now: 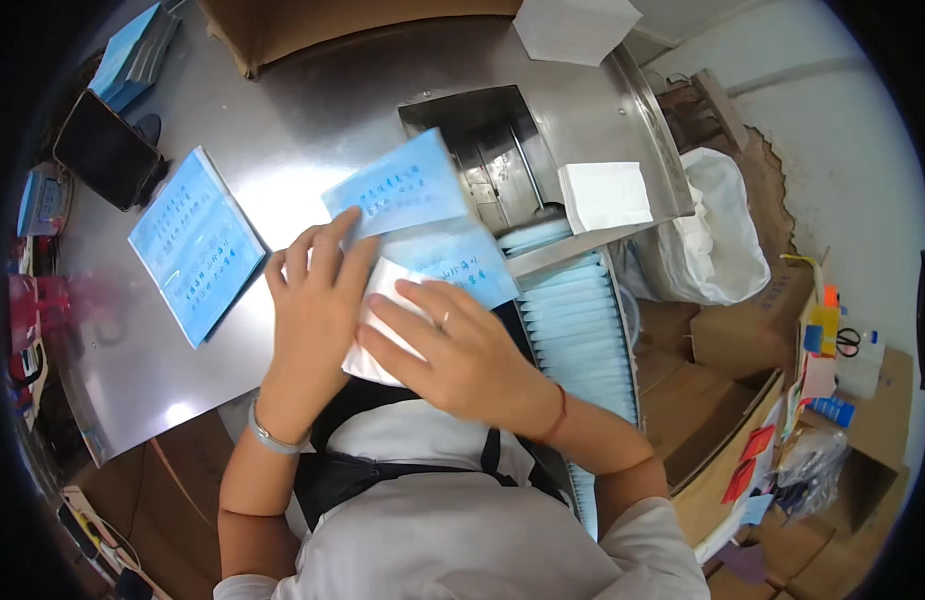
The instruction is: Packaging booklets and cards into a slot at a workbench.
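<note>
Just in front of my body, both hands work at a blue printed plastic sleeve (408,190), whose nearer part spreads toward the right. A white folded tissue stack (373,360) lies tilted between the hands, its far end against the sleeve. My left hand (318,290) is curled at the left side of the stack, fingertips on the sleeve's left edge; its thumb is hidden. Over the stack, my right hand (463,350) presses its fingers on the white surface and grips it. A ring and a red cord show on the right arm, a silver bangle on the left.
A pile of blue sleeves (198,245) lies left on the metal table (283,120), near a phone on a stand (108,150). At right are white tissues (605,197), a box of packed blue packets (578,330), a white lined bin (718,235) and cardboard boxes (753,320).
</note>
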`<move>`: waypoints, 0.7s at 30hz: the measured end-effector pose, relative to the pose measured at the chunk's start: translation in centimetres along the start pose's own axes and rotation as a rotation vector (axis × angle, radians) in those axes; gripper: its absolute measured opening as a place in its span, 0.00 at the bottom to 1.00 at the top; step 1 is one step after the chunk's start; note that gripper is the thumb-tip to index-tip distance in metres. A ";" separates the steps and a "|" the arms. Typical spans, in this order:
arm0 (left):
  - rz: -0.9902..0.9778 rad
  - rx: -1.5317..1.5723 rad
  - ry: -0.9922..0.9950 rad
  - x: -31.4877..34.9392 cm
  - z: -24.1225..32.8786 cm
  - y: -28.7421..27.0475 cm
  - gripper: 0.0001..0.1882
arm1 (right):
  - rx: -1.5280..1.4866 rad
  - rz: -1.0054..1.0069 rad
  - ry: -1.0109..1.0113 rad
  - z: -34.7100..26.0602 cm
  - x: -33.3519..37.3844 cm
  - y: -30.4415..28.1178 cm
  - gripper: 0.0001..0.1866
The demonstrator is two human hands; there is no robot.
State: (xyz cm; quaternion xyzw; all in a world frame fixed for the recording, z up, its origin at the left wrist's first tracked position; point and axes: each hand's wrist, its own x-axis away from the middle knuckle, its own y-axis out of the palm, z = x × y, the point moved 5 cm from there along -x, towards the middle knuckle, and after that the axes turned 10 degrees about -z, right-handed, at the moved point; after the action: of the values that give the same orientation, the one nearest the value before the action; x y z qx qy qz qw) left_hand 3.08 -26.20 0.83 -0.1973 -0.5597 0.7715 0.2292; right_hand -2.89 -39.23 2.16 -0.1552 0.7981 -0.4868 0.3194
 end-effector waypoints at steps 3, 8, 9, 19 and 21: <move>0.095 0.074 -0.046 0.4 -0.1 0.1 0.27 | 0.195 0.034 0.214 5.0 -2.9 0.2 0.14; 0.030 0.005 0.197 0.0 2.3 0.6 0.23 | -0.141 0.128 0.122 6.5 -2.3 -0.3 0.18; 0.039 0.002 0.182 -0.3 2.1 0.1 0.23 | 0.133 0.290 0.182 7.9 -1.0 -2.3 0.11; -0.175 -0.105 0.116 -5.5 1.8 0.3 0.15 | 0.477 0.202 0.732 12.6 3.6 -5.3 0.15; -0.026 -0.082 0.067 -4.2 1.6 0.5 0.11 | 0.398 0.188 0.600 12.4 3.8 -5.5 0.15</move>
State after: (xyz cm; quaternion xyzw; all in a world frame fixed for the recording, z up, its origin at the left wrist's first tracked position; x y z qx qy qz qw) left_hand 5.54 -30.02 1.01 -0.2251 -0.5855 0.7378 0.2494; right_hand 2.12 -52.37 1.67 0.1333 0.7567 -0.6249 0.1384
